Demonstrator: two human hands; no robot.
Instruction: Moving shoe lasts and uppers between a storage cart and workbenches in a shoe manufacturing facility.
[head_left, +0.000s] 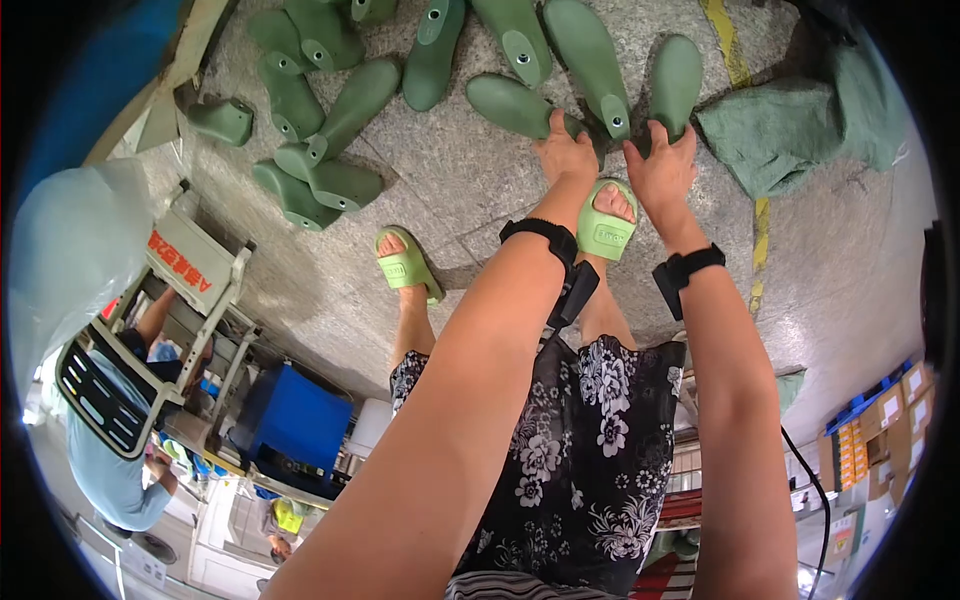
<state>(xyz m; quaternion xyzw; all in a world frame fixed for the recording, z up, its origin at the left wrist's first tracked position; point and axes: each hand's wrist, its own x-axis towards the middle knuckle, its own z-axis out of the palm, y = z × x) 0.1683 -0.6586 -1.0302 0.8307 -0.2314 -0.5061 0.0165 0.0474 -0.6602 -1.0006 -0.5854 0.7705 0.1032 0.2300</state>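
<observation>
Green plastic shoe lasts lie on the grey floor at my feet. My left hand (567,157) closes over the heel end of one shoe last (508,104), its toe pointing left. To the right, my right hand (662,172) has its fingers around the lower end of another shoe last (676,78), toe pointing away from me. Between the two hands lies a third shoe last (588,55) with a metal-ringed hole at its near end. My fingers partly cover the ends of the lasts they hold.
More shoe lasts (340,110) are scattered at the far left. A green sack (775,130) lies at right over a yellow floor line (760,250). At left are a plastic bag (75,250), a chair (110,390) and a seated person (110,470). Cartons (885,425) stand at lower right.
</observation>
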